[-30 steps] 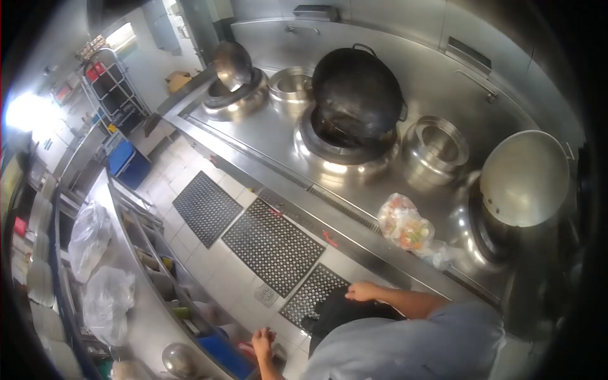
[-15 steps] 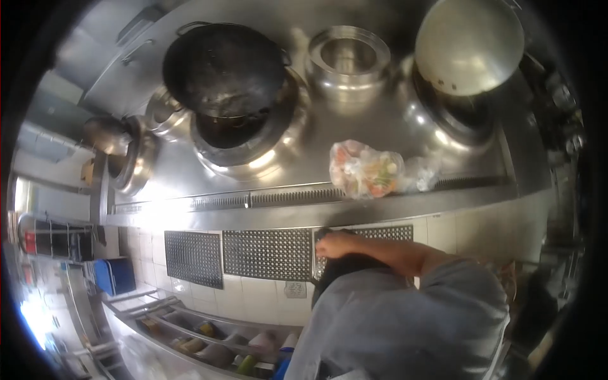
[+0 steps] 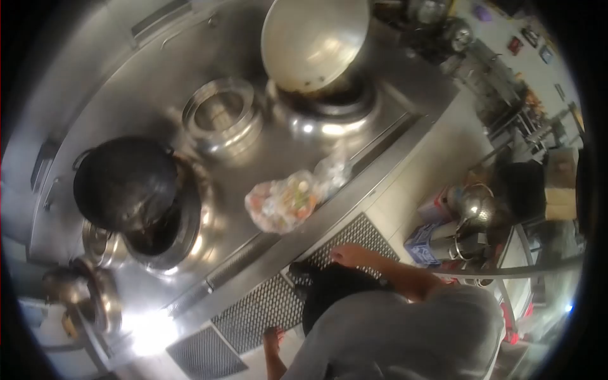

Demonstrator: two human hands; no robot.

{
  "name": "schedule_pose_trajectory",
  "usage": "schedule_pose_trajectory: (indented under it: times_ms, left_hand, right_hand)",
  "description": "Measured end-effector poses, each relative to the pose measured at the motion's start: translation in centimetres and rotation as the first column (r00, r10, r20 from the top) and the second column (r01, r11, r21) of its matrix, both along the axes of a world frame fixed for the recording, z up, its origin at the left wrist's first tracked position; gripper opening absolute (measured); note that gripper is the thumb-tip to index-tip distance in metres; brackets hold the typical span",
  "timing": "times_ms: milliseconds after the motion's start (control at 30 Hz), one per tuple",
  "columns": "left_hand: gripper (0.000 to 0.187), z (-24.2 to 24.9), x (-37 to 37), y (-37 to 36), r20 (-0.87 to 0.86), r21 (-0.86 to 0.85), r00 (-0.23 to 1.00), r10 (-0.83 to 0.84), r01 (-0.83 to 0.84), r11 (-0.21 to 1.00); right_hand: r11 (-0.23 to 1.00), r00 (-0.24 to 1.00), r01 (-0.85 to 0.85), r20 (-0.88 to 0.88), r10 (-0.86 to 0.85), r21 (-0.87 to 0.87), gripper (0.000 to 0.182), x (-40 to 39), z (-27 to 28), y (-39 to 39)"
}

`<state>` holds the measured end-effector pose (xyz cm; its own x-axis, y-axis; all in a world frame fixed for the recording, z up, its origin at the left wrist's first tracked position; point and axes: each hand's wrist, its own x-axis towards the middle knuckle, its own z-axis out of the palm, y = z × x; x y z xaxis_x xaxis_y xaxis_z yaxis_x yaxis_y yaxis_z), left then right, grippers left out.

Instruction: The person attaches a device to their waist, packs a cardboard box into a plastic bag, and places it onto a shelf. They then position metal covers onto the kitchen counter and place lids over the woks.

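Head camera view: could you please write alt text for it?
A person's right hand rests open against a dark apron at the waist, left hand low beside the body, facing a steel wok range with a bag of chopped vegetables on its edge.

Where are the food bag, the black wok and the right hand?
Food bag [image 3: 282,202], head view, on the middle of the bag.
Black wok [image 3: 123,183], head view, on its dark underside.
Right hand [image 3: 349,254], head view, on the back of the hand.
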<state>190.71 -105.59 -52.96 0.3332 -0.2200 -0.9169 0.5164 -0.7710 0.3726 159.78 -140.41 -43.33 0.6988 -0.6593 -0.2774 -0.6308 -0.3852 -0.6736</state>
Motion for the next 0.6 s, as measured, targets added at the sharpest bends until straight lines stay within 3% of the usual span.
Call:
schedule_pose_trajectory:
  times_ms: [33,67,167,200,233,267,300,333,367,433,500,567,600]
  left_hand:
    - [0.026,-1.4,0.6,-0.9,-0.017,-0.046,0.999,-0.027,0.026,0.999]
    - [0.027,-0.2,-0.2,-4.1,0.074,0.145,0.994,-0.084,0.072,0.987]
    - [0.027,0.6,-2.5,-7.9,-0.013,0.095,0.987,-0.161,0.161,0.982]
    - [0.029,0.3,-3.7,-8.7,0.045,0.086,0.931,-0.362,0.357,0.93]
    - [0.03,0.5,-4.5,-8.7,-0.01,-0.147,0.94,-0.342,0.337,0.93]
    - [0.03,-1.9,-4.8,-8.7,0.118,-0.416,0.835,-0.537,0.532,0.737]
    - [0.029,2.5,-6.5,-11.7,0.43,-0.227,0.559,-0.709,0.827,0.515]
    - [0.026,7.7,-8.9,-14.9,0.226,-0.286,0.777,-0.588,0.63,0.722]
    - [0.026,9.4,-9.9,-17.5,0.396,-0.289,0.734,-0.551,0.669,0.684]
    - [0.028,11.1,-11.7,-21.9,0.686,-0.281,0.584,-0.433,0.762,0.583]
    - [0.037,7.6,-8.2,-28.3,0.895,-0.213,0.394,-0.211,0.791,0.574]
    - [0.046,15.3,-9.8,-36.3,0.98,-0.175,0.192,0.045,0.739,0.651]
    - [0.049,15.3,-8.6,-38.8,0.988,-0.079,0.144,-0.05,0.765,0.639]
  right_hand:
    - [0.999,0.996,0.03,-0.087,-0.027,0.032,0.029,-2.2,-0.1,0.8]
    - [0.998,0.967,0.031,-0.253,-0.016,0.055,0.027,-3.3,2.2,1.3]
    - [0.987,0.964,0.093,-0.26,-0.056,0.133,0.026,-6.8,3.7,2.8]
    - [0.982,0.967,0.122,-0.241,-0.085,0.144,0.026,-7.2,3.9,2.9]
    - [0.977,0.97,0.149,-0.216,-0.114,0.154,0.026,-7.6,3.6,2.8]
    - [0.972,0.974,0.178,-0.17,-0.151,0.153,0.028,-8.0,1.9,2.4]
    - [0.978,0.979,0.188,-0.092,-0.18,0.089,0.031,-7.9,0.4,1.2]
    - [0.978,0.978,0.207,-0.016,-0.207,0.026,0.035,-7.7,-0.7,-0.3]
    - [0.971,0.97,0.237,0.059,-0.235,-0.038,0.04,-7.8,-0.9,-1.9]
    - [0.958,0.958,0.264,0.15,-0.246,-0.114,0.048,-6.4,3.5,-6.9]
    - [0.897,0.949,0.278,0.245,-0.2,-0.344,0.057,-4.9,1.9,-12.6]
    - [0.887,0.957,0.286,0.148,-0.248,-0.362,0.062,-3.8,4.7,-16.7]
    - [0.901,0.972,0.235,0.1,-0.213,-0.365,0.062,-3.7,4.4,-18.3]
